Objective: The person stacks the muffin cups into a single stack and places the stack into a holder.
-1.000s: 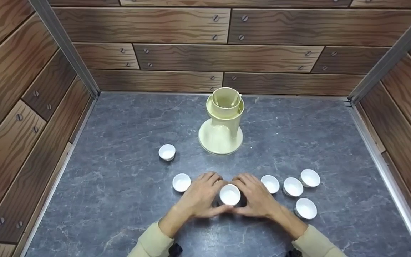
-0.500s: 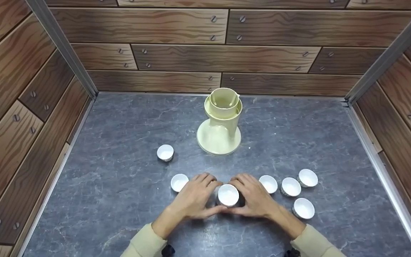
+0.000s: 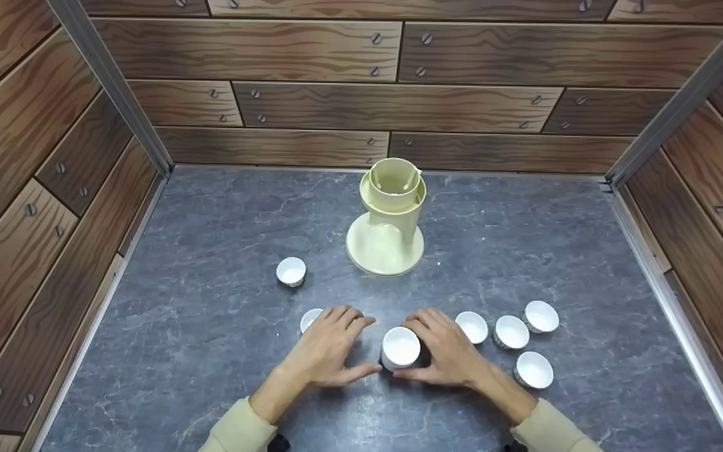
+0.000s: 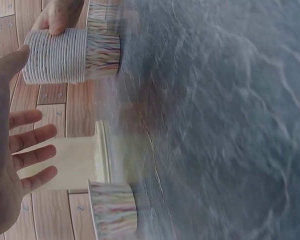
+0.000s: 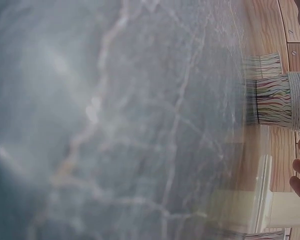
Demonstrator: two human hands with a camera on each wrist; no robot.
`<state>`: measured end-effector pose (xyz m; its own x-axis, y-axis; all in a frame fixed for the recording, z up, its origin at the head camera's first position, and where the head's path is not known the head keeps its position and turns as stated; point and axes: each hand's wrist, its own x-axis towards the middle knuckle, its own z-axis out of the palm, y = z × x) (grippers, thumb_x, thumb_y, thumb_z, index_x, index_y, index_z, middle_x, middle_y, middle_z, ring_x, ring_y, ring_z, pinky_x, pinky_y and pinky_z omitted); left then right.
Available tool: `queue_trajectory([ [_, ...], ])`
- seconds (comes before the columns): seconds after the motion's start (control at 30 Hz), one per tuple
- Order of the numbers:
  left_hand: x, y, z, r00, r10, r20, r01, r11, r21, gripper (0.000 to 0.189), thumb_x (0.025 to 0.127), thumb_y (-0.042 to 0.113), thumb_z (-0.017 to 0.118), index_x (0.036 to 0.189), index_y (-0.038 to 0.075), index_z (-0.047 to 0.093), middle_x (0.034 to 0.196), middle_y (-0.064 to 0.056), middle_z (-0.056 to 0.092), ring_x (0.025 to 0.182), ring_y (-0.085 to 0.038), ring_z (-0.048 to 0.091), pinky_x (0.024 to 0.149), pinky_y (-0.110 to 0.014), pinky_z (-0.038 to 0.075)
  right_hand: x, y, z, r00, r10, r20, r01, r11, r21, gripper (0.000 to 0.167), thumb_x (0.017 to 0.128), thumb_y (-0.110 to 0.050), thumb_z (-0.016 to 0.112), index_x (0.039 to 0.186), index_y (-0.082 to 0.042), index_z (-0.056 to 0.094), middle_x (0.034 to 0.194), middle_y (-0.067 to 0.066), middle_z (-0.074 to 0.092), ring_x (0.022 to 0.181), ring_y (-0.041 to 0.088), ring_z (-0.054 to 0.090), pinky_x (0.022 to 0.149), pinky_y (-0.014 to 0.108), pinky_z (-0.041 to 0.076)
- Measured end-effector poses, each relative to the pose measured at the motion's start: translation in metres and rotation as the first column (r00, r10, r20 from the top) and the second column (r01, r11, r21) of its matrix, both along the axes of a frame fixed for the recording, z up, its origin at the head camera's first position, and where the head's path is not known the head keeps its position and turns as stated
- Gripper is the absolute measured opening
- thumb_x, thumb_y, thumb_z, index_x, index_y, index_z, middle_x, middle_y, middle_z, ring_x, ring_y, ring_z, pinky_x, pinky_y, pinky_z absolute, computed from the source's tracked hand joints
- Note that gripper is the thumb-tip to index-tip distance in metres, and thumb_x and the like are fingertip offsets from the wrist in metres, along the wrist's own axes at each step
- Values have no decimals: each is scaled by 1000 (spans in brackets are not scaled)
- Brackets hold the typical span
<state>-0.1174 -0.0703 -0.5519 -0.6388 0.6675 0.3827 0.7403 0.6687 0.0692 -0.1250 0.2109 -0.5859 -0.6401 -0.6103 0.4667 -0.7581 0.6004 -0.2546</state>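
A tall stack of paper baking cups [image 3: 400, 346], white inside with colourful wavy stripes outside, stands upright on the table. My right hand [image 3: 446, 351] holds the stack from its right side, the thumb at the front and the fingers behind. In the left wrist view, that hand's thumb lies against the ribbed rims of the stack [image 4: 55, 56]. My left hand [image 3: 321, 351] is apart from the stack's left side, its fingers spread and its thumb tip close to the rims. Under the left fingers, a baking cup [image 3: 309, 319] is partly hidden.
Several baking cups stand to the right, including one close to the right hand [image 3: 472, 327] and one at the far right [image 3: 534, 370]. Another cup [image 3: 291, 271] stands at the left. A pale yellow dispenser-like stand [image 3: 386, 242] with a round base is behind the hands.
My left hand has moved left, off the stack, and now overlaps the cup beside it. My right hand stays at the stack, which has hardly moved.
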Motion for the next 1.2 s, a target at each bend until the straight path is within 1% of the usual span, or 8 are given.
queue_trajectory([
  [0.1,0,-5,0,1000,17,7,-17,1000,-6,75,86,73,69,135,16,64,121,0,69,114,-19,64,97,-37,54,0,0,0,1000,-5,9,5,1000,3,72,66,-64,92,115,-17,68,113,-2,66,103,16,63,91,36,55],
  [0.23,-1,-11,0,999,46,21,-45,999,-22,77,86,74,69,137,16,64,121,0,69,114,-19,64,97,-38,54,0,0,-1,1000,-5,-2,5,1000,-3,72,66,-65,91,114,-17,68,112,-2,66,103,16,63,89,36,55],
  [0.33,-2,-17,-1,998,61,23,-61,998,-21,77,85,71,71,137,15,64,119,-1,68,112,-20,64,96,-39,54,0,0,-1,1000,-3,-8,2,1000,-7,71,67,-66,90,114,-17,68,112,-2,66,102,16,63,89,36,55],
  [0.57,-3,-32,-5,993,111,47,-110,994,-22,77,85,71,72,137,14,64,120,-2,68,114,-22,64,99,-41,53,1,1,0,999,-14,31,13,1000,15,71,68,-66,90,116,-18,68,114,-2,67,105,16,63,92,36,56],
  [0.7,-4,-40,-7,989,136,56,-134,991,-28,78,86,70,71,139,13,63,121,-3,68,115,-22,64,102,-42,53,1,1,0,1000,-13,17,13,1000,11,71,70,-67,88,116,-17,68,114,-1,67,105,16,63,92,37,56],
  [0.83,-4,-47,-9,985,155,68,-154,988,-27,78,85,70,71,138,13,64,120,-3,68,114,-22,64,101,-42,53,0,0,0,1000,-7,-3,7,1000,3,71,72,-70,85,115,-16,68,113,-1,67,104,16,63,91,38,56],
  [1.07,-6,-57,-14,979,190,73,-188,982,-30,79,84,72,72,137,14,63,121,-4,67,114,-23,65,102,-43,53,1,1,0,1000,-11,-4,11,1000,-1,72,67,-67,90,115,-18,68,113,-2,67,104,17,63,92,37,55],
  [1.2,-8,-63,-18,976,204,72,-202,979,-28,79,84,71,72,137,14,63,121,-5,67,115,-24,63,101,-43,53,0,-1,0,1000,-12,-6,12,1000,5,72,66,-67,91,115,-18,68,113,-2,67,104,16,63,92,36,55],
])
